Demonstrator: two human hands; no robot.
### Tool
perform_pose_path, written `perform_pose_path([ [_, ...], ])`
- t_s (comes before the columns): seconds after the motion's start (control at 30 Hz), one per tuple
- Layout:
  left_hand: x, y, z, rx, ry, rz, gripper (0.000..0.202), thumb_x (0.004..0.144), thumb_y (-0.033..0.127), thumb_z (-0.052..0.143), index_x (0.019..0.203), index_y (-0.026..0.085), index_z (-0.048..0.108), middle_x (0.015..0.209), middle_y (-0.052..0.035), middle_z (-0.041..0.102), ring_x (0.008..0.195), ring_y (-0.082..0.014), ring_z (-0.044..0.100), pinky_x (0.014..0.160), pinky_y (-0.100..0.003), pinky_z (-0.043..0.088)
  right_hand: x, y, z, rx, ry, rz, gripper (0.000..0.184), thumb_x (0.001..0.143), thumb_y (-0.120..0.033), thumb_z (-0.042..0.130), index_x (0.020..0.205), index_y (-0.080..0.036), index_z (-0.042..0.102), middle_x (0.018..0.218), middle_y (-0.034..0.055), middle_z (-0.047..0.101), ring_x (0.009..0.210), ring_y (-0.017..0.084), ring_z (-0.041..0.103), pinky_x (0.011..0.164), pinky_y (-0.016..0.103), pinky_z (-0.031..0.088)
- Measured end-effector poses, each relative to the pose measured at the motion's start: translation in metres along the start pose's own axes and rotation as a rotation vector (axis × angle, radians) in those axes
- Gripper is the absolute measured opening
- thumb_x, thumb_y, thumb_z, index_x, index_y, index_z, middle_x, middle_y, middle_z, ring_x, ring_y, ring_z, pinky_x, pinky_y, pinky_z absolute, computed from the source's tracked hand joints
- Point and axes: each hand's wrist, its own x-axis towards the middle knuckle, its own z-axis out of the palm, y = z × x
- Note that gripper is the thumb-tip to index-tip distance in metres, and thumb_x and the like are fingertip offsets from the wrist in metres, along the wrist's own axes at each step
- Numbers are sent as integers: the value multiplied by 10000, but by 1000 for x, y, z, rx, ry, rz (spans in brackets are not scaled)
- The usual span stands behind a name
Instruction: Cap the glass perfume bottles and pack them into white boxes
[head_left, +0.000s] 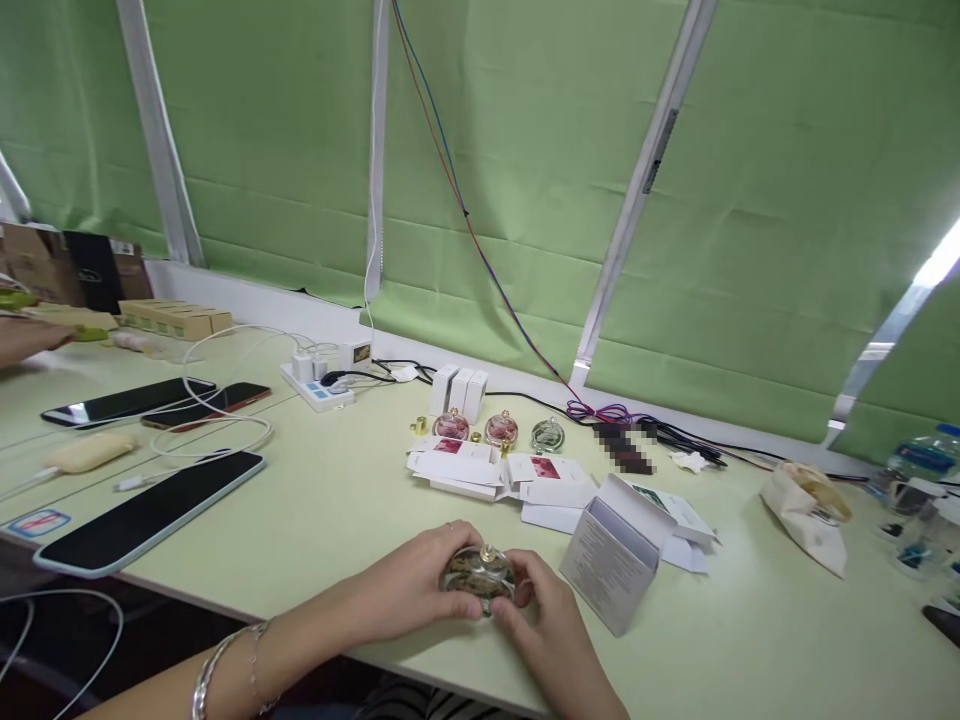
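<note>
A round glass perfume bottle (478, 574) with a gold neck rests near the table's front edge, held between both my hands. My left hand (416, 580) wraps its fingers round the bottle's left side. My right hand (544, 620) grips its right side and lower edge. An open white carton (611, 548) lies on its side just right of my right hand. Further back stand three similar round bottles (501, 429) among flattened white cartons (491, 470).
Several phones (142, 510) and white cables lie at the left, with a power strip (319, 385) behind them. Three small white boxes (459, 390) stand by the back edge. A paper bag (806, 505) and water bottle (926, 455) sit at the right. Another person's hand (26, 338) shows at far left.
</note>
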Motion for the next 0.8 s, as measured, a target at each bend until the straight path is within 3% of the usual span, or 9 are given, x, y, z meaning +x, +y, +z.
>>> perform_pose_path([
  [0.07, 6, 0, -17, 36, 119, 25, 278, 725, 368, 636, 982, 278, 585, 964, 26, 654, 882, -189, 608, 743, -247, 477, -1, 0, 1, 7, -3, 3, 228, 769, -229, 552, 996, -204, 570, 878, 16, 629, 736, 159, 539, 689, 251, 423],
  [0.17, 35, -6, -61, 115, 385, -7, 322, 885, 435, 400, 1052, 219, 571, 1043, -24, 644, 923, -185, 607, 783, -276, 491, -1, 0, 2, 1, -7, 19, 226, 762, -205, 546, 987, -205, 568, 849, 8, 616, 722, 155, 532, 689, 248, 412],
  [0.27, 76, -31, -107, 201, 576, -140, 315, 932, 368, 365, 1125, 177, 524, 1136, -65, 594, 1017, -203, 568, 863, -332, 465, 0, 0, 2, -8, -26, 21, 209, 760, -194, 542, 968, -208, 567, 823, 2, 604, 714, 152, 521, 685, 244, 404],
  [0.33, 98, -56, -123, 258, 621, -256, 276, 926, 317, 438, 1129, 155, 532, 1137, -80, 579, 1004, -214, 571, 867, -393, 467, 1, 0, 2, -13, -43, 18, 194, 762, -192, 535, 953, -201, 565, 806, 4, 595, 713, 153, 515, 678, 243, 398],
  [0.4, 111, -84, -125, 302, 592, -354, 291, 894, 301, 528, 1142, 149, 530, 1142, -82, 566, 969, -210, 584, 817, -416, 496, 2, 0, 2, -18, -58, 19, 192, 761, -198, 531, 950, -188, 561, 799, 11, 586, 712, 157, 508, 673, 248, 392],
  [0.53, 119, -125, -104, 375, 472, -452, 286, 893, 290, 532, 1144, 152, 531, 1145, -82, 564, 961, -206, 587, 805, -408, 506, 3, -2, 0, -21, -91, 41, 205, 767, -212, 526, 968, -174, 545, 827, 26, 582, 731, 163, 498, 688, 259, 389],
  [0.63, 121, -139, -92, 413, 411, -480, 288, 892, 292, 532, 1146, 154, 531, 1155, -83, 559, 973, -209, 582, 813, -413, 501, 2, -7, -3, -32, -97, 64, 181, 783, -212, 515, 962, -194, 539, 837, 13, 572, 751, 158, 496, 702, 253, 385],
  [0.8, 122, -144, -88, 387, 390, -484, 278, 895, 292, 528, 1140, 161, 535, 1156, -82, 559, 971, -206, 581, 815, -408, 501, 0, -12, -6, -64, -97, 82, 172, 806, -235, 511, 975, -210, 534, 853, 2, 566, 765, 154, 484, 715, 252, 378],
])
